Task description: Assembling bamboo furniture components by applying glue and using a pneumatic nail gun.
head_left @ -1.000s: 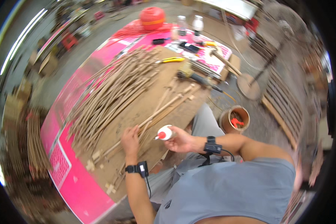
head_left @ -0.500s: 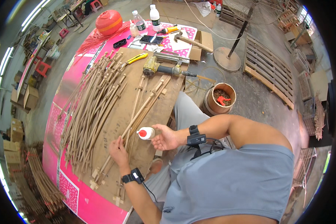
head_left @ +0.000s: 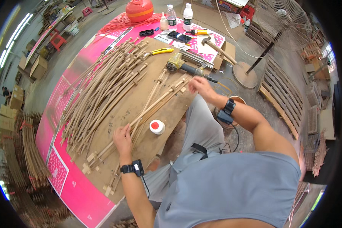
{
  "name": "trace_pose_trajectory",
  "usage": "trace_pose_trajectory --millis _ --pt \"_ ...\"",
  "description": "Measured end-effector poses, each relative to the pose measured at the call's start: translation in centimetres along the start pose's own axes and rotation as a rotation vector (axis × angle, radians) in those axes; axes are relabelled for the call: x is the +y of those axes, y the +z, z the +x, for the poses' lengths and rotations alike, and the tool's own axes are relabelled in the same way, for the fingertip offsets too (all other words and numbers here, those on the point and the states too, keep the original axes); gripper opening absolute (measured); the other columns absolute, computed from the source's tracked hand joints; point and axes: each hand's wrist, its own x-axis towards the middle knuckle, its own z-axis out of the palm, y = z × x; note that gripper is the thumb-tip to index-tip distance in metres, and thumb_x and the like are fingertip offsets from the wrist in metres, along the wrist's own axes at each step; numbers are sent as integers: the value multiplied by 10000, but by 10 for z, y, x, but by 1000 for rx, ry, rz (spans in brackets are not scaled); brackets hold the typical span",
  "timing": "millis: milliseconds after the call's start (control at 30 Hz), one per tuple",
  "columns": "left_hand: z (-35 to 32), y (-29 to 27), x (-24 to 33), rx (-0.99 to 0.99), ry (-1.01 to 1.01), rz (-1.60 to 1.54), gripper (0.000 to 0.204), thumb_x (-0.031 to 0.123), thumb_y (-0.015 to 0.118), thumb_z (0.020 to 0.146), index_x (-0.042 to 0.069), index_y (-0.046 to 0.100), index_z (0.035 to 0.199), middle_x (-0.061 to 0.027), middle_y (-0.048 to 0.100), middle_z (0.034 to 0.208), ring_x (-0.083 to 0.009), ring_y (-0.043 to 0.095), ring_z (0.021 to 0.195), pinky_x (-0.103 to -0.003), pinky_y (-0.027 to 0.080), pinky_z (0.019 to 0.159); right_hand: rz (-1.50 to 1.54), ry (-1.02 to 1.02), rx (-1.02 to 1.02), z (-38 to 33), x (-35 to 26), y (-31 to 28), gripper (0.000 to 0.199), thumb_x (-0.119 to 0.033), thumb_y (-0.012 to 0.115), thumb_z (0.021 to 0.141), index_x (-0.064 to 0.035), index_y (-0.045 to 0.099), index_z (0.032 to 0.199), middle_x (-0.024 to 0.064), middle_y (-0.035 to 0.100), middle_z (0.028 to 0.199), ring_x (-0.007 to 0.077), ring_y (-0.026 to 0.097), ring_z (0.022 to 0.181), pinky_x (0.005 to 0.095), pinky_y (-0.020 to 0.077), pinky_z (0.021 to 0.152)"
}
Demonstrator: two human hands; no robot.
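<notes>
My left hand (head_left: 122, 139) is closed around the lower part of a long thin wooden rod (head_left: 152, 106), which lies slantwise over the brown board (head_left: 114, 102). Close to the knobbed upper ends of the rods hovers my right hand (head_left: 201, 89); its fingers are bent downward and partly hidden, and I cannot tell if they touch anything. A white squeeze bottle with a red cap (head_left: 157, 127) stands on the board between my hands. Beyond the rod ends lies a yellow and black nail gun (head_left: 182, 65) with a hose attached.
A large pile of knobbed rods (head_left: 102, 87) covers the board's left side. Further back are a yellow utility knife (head_left: 162, 51), a hammer (head_left: 220, 50), a phone (head_left: 179, 37), bottles (head_left: 187, 17) and a red twine ball (head_left: 139, 10). A standing fan (head_left: 271, 26) is at the right.
The white bottle has gone from my right hand to standing on the board. My right hand has moved away, up toward the rod ends. My left hand stays on the rod.
</notes>
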Motion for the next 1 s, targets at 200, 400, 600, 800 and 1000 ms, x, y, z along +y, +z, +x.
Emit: trace_pose_trajectory --millis 200,400,600,800,1000 --pt "-3 2 -1 29 19 -5 163 115 739 926 86 804 1072 -118 679 929 -312 628 920 -415 499 854 -1073 -599 246 42 -27 -30 389 -233 711 907 25 602 1178 197 626 1162 368 611 1142 450 493 1027" --pt "-3 1 2 20 13 34 149 108 726 930 87 798 1059 -123 682 946 -335 616 932 -428 486 863 -1095 -372 59 71 -17 -30 566 -237 702 907 9 478 1364 254 596 1327 406 565 1284 481 464 1079" --pt "-1 0 2 20 -20 13 143 116 735 926 95 799 1052 -111 667 923 -323 606 910 -424 484 856 -1151 -179 -40 87 -20 -16 713 -276 701 912 9 357 1468 305 633 1286 453 625 1197 505 512 1001" --pt "0 -1 3 17 8 20 162 105 743 915 99 795 1069 -99 666 930 -314 602 907 -415 484 850 -1188 -93 -42 100 -27 -6 750 -283 716 902 37 346 1470 343 670 1148 482 660 1098 504 534 948" --pt "-1 0 2 33 25 38 164 101 744 910 94 794 1066 -98 665 929 -310 605 921 -414 482 856 -1208 -118 -96 134 -17 -14 592 -259 717 857 68 499 1299 313 689 1120 434 687 1078 498 543 926"
